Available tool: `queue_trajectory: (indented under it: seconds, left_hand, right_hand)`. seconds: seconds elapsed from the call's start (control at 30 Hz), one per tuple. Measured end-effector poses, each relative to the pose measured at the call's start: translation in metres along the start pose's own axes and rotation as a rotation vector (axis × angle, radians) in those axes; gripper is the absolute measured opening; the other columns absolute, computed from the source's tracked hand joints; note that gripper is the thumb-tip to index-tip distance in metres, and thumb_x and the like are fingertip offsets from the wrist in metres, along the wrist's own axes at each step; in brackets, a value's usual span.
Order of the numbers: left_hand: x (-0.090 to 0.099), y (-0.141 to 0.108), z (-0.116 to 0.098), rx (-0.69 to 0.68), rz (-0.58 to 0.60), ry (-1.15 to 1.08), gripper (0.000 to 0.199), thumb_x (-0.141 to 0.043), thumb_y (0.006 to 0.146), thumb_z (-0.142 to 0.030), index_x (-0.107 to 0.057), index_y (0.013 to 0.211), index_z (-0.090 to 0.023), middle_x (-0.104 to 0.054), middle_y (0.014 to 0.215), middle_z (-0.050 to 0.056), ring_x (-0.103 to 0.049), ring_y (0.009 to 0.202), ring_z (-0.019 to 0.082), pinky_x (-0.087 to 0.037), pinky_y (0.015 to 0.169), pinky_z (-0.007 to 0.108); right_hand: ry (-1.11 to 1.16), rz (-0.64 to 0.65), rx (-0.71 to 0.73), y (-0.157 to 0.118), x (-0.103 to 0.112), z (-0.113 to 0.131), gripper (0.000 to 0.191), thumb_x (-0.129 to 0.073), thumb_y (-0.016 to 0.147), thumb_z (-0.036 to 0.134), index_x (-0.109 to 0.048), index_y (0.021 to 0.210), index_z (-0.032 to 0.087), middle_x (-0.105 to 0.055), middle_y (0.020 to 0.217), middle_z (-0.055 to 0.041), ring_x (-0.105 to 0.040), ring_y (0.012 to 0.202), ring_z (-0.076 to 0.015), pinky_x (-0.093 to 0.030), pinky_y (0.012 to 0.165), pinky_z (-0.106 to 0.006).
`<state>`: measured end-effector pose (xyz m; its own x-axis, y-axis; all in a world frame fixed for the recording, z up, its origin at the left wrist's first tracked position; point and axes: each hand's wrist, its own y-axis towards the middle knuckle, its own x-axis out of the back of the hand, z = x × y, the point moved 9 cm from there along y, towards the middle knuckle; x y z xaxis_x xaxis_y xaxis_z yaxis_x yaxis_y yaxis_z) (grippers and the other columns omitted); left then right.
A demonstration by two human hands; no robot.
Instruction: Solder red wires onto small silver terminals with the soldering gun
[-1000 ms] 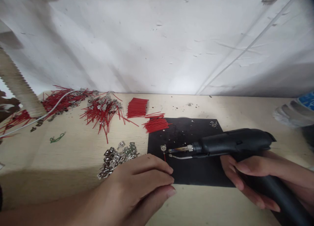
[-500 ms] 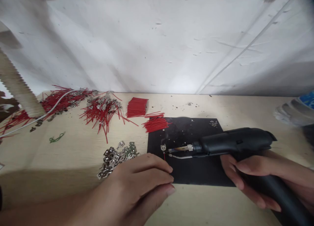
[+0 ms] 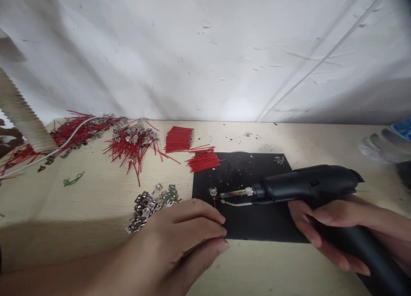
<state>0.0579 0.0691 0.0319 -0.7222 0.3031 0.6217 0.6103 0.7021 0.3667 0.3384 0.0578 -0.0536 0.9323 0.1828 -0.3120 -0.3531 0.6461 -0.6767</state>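
My right hand (image 3: pixel 334 227) is wrapped round the handle of a black soldering gun (image 3: pixel 308 184) with a metal solder-feed tube (image 3: pixel 239 203) under its tip. The tip points left and lies just right of a small metal terminal (image 3: pixel 212 192) on a black mat (image 3: pixel 257 223). A short red wire (image 3: pixel 215 203) runs from the terminal down to my left hand (image 3: pixel 189 232). The fingers of that hand are closed together at the mat's left edge, with the wire's lower end hidden behind them. Whether the tip touches the metal I cannot tell.
Loose metal terminals (image 3: pixel 144 208) are heaped beside my left hand. A red wire bundle (image 3: pixel 204 161) lies across the mat's corner, another stack (image 3: pixel 179 138) behind it. Wires with terminals attached (image 3: pixel 133 144) are piled left. A white cable (image 3: pixel 73 135) crosses there. A clear plastic container (image 3: pixel 382 146) stands right.
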Motion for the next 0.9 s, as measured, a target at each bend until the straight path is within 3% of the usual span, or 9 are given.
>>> queue_trajectory:
  seconds: [0.47,0.67,0.77,0.9]
  left_hand:
    - [-0.0027,0.0001,0.0012,0.013,0.004,-0.012,0.011,-0.083,0.126,-0.018,-0.091,0.123,-0.024,-0.097,0.123,-0.003,-0.095,0.113,0.001,-0.064,0.113,-0.006]
    - [-0.0020,0.0009,0.0004,0.010,0.005,-0.007,0.011,-0.083,0.126,-0.017,-0.091,0.123,-0.023,-0.097,0.124,-0.002,-0.095,0.113,0.002,-0.064,0.113,-0.005]
    - [-0.0025,-0.0001,0.0006,0.012,0.003,-0.013,0.011,-0.082,0.126,-0.017,-0.091,0.123,-0.024,-0.097,0.123,-0.001,-0.095,0.111,0.003,-0.066,0.111,-0.004]
    - [-0.0037,-0.0006,0.0029,0.014,0.010,-0.029,0.011,-0.082,0.126,-0.018,-0.091,0.123,-0.023,-0.097,0.123,-0.002,-0.094,0.113,0.002,-0.064,0.113,-0.005]
  right_hand:
    - [0.037,0.018,0.003,-0.0013,0.0010,0.0023,0.047,-0.120,0.084,0.063,-0.097,0.081,0.023,-0.075,0.063,-0.0054,-0.051,0.051,-0.0103,-0.046,0.048,-0.014]
    - [0.017,0.005,0.014,-0.0003,0.0007,-0.0007,0.048,-0.116,0.085,0.065,-0.095,0.078,0.023,-0.072,0.059,-0.0042,-0.047,0.048,-0.0097,-0.056,0.055,-0.019]
    - [0.030,-0.049,0.032,0.0013,0.0045,-0.0011,0.052,-0.120,0.077,0.067,-0.093,0.076,0.023,-0.079,0.069,-0.0062,-0.051,0.048,-0.0098,-0.053,0.050,-0.019]
    - [0.047,-0.038,0.037,0.0004,0.0004,0.0011,0.050,-0.121,0.078,0.064,-0.094,0.075,0.023,-0.072,0.059,-0.0038,-0.050,0.047,-0.0089,-0.053,0.049,-0.016]
